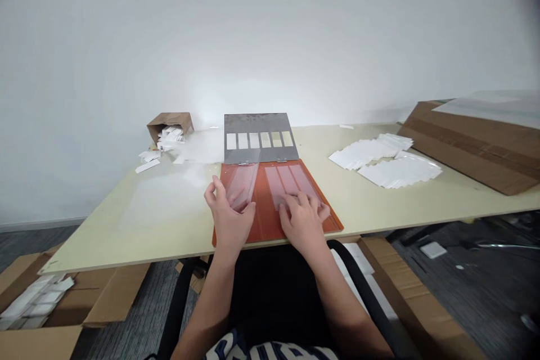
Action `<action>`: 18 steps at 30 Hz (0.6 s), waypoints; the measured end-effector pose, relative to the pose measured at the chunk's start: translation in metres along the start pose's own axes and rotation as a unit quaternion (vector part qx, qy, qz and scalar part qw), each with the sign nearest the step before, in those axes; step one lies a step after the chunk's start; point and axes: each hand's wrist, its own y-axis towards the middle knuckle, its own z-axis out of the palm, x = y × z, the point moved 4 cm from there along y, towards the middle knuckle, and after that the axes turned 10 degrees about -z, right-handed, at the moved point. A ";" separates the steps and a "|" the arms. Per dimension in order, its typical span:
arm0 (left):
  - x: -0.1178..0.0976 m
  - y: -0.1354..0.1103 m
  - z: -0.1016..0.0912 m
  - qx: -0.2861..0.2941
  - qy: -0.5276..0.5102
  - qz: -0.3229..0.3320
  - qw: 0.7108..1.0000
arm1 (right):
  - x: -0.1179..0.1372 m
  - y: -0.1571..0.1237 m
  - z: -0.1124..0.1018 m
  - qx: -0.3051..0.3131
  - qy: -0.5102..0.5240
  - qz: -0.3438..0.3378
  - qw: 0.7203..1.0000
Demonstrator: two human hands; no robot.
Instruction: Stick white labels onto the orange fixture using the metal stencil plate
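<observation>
An orange hinged tray (261, 202) lies at the near edge of the table, its grey lid (257, 119) folded back with a row of pale rectangular windows. My left hand (230, 222) is at the tray's left side, thumb and fingers closed on the lower edge of a clear plastic strip (252, 171) that tilts up from the tray. My right hand (301, 219) rests over the right half, fingers apart and bent, with the tips touching translucent strips (291, 176) that lie side by side in the tray. The hand covers their lower ends.
White packets (371, 152) lie fanned at the right, near a large brown cardboard piece (476, 140). At the back left, a small carton (171, 119) spills white slips. Open cardboard boxes (113, 292) stand below the table at both sides.
</observation>
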 end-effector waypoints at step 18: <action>0.002 -0.015 0.013 0.065 -0.048 0.046 0.996 | 0.031 0.018 0.001 0.012 0.220 0.005 0.975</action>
